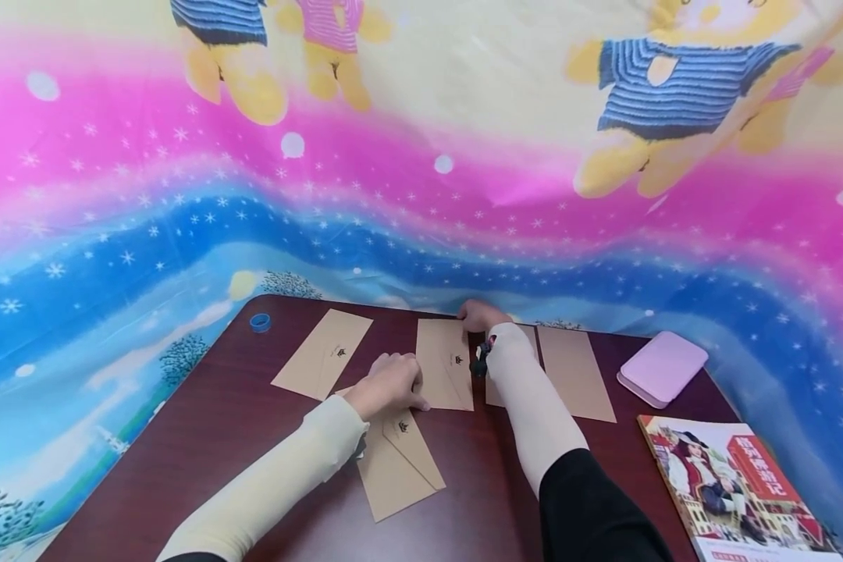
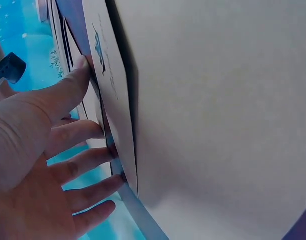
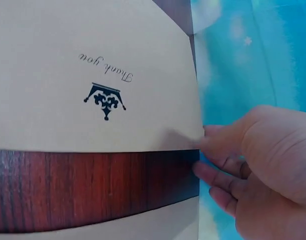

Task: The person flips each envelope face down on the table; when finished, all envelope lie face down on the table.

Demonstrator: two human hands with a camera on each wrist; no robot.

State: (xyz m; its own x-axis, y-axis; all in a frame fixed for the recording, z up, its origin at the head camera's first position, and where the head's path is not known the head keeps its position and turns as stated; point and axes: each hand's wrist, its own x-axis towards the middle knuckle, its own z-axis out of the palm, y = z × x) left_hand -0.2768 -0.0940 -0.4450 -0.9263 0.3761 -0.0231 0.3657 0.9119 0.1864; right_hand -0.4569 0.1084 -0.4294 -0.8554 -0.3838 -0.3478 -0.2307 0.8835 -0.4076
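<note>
My right hand [image 1: 483, 315] is at the table's far edge, pinching the far right corner of the middle brown envelope [image 1: 444, 359] between thumb and curled fingers. In the right wrist view that envelope [image 3: 58, 75] shows a black crown and "Thank you" print. My left hand [image 1: 393, 381] is at the same envelope's near left corner, its thumb by the edge. Spread, loosely bent fingers of the left hand [image 2: 48, 140] show in the left wrist view. Beneath and in front of that hand lies a tilted envelope [image 1: 402, 476], flap side up, partly covered by the wrist.
Another envelope [image 1: 323, 353] lies slanted at the left, near a blue ring of tape [image 1: 260, 322]. To the right are a partly hidden envelope [image 1: 495, 393] and a plain one [image 1: 578, 375]. Beyond them sit a pink case [image 1: 663, 367] and a magazine [image 1: 741, 484] on the dark table [image 1: 204, 468].
</note>
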